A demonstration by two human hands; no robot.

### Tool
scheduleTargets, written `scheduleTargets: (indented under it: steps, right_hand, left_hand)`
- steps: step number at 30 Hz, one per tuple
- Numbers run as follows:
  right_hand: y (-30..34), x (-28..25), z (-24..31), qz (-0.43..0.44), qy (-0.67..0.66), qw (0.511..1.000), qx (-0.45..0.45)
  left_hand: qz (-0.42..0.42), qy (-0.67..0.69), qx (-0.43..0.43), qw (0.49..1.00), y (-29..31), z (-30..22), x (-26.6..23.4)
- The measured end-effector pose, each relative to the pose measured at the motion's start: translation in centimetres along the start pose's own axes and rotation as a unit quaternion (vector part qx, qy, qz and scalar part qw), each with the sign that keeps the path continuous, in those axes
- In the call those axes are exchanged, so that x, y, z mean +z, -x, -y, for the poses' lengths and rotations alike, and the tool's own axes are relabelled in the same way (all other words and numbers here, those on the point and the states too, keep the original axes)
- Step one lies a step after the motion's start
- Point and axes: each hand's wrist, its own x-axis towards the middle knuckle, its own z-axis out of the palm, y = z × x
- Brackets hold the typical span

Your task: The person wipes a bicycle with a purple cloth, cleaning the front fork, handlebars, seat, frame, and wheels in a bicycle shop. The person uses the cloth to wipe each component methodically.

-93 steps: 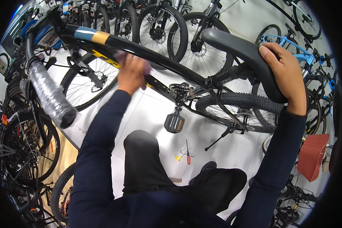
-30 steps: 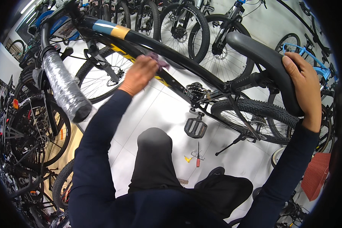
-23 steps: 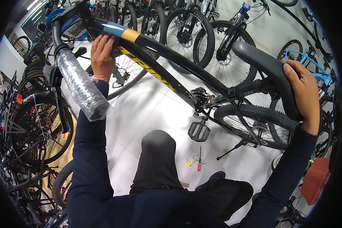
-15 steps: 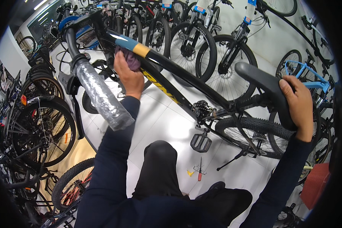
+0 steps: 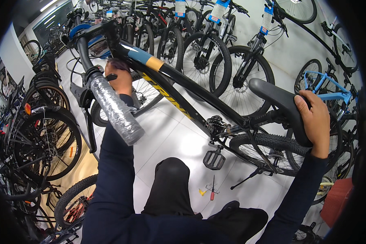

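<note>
A black bicycle frame [image 5: 185,86] with blue-grey and tan bands on its top tube stretches across in front of me. My left hand [image 5: 123,83] is closed on a dark purple cloth [image 5: 118,64], low by the front end of the frame; the cloth is mostly hidden. Between me and that hand lies a handlebar grip [image 5: 114,106] wrapped in clear plastic. My right hand [image 5: 316,120] clasps the rear of the black saddle [image 5: 272,92], thumb on top. A black pedal [image 5: 214,158] hangs below the crank.
On the tiled floor near my feet lie a red-handled screwdriver [image 5: 212,193] and a small yellow piece [image 5: 202,192]. The kickstand [image 5: 248,179] is down. Parked bicycles crowd the left side and the far wall. A red box-like object [image 5: 336,199] stands at the right.
My left hand has moved left with the cloth, from beside the tan band to the front of the frame. My right hand keeps its hold on the saddle. The view has shifted slightly.
</note>
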Motion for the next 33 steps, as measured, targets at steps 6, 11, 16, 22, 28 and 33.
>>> scheduleTargets:
  steps: [6,11,16,22,28,33]
  right_hand:
    - [-0.2,0.0,-0.2,0.015,-0.026,0.999,0.009]
    - [-0.1,0.2,-0.2,-0.010,-0.020,1.000,0.002]
    - [-0.2,0.3,-0.6,0.012,-0.031,0.999,0.011]
    - [-0.1,0.4,-0.9,-0.001,-0.017,1.000,-0.010]
    - [-0.2,0.1,-0.7,0.014,-0.005,1.000,-0.022]
    - [-0.4,0.0,-0.6,0.024,-0.029,0.999,-0.018]
  left_hand:
    - [0.178,-0.014,-0.066,0.982,-2.2,4.9,0.5]
    - [0.168,-0.025,-0.088,0.981,-1.6,4.9,-0.3]
    - [0.054,0.035,-0.060,0.996,4.7,-1.8,-1.1]
    - [0.150,0.385,-0.161,0.896,7.5,-8.3,-4.9]
    - [0.094,0.759,-0.372,0.525,5.3,-10.7,-11.8]
    - [0.118,0.788,-0.342,0.498,3.2,-11.5,-17.7]
